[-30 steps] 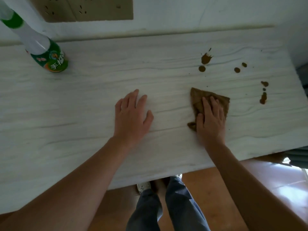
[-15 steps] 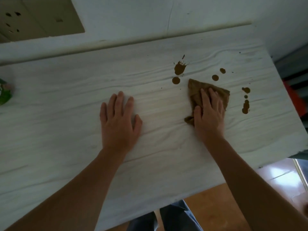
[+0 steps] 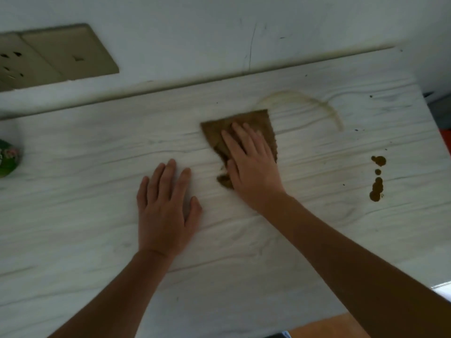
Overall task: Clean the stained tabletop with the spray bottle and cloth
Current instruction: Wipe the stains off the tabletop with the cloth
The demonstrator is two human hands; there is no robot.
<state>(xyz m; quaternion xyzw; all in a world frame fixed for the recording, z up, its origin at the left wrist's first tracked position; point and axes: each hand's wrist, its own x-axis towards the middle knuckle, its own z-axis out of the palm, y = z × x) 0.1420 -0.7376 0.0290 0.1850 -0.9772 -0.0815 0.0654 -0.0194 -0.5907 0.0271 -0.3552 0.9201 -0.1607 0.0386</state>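
Observation:
A brown cloth (image 3: 258, 123) lies flat on the white wood-grain tabletop (image 3: 73, 191), with my right hand (image 3: 251, 162) pressed palm-down on it. My left hand (image 3: 166, 208) rests flat on the bare top just left of the cloth, fingers apart, holding nothing. A pale brown smear (image 3: 317, 103) arcs from above the cloth toward the right. Dark brown stain drops (image 3: 377, 181) remain near the right edge. The green base of the spray bottle (image 3: 8, 158) shows at the left border; its upper part is out of frame.
A wall (image 3: 219, 32) runs along the table's far edge, with beige socket plates (image 3: 48, 57) at upper left. The table's right edge (image 3: 436, 132) and front edge (image 3: 317, 320) are close, with orange floor below.
My right hand has swept the cloth up and to the left over the upper stains, which are now a pale arc. The left hand has stayed flat on the table.

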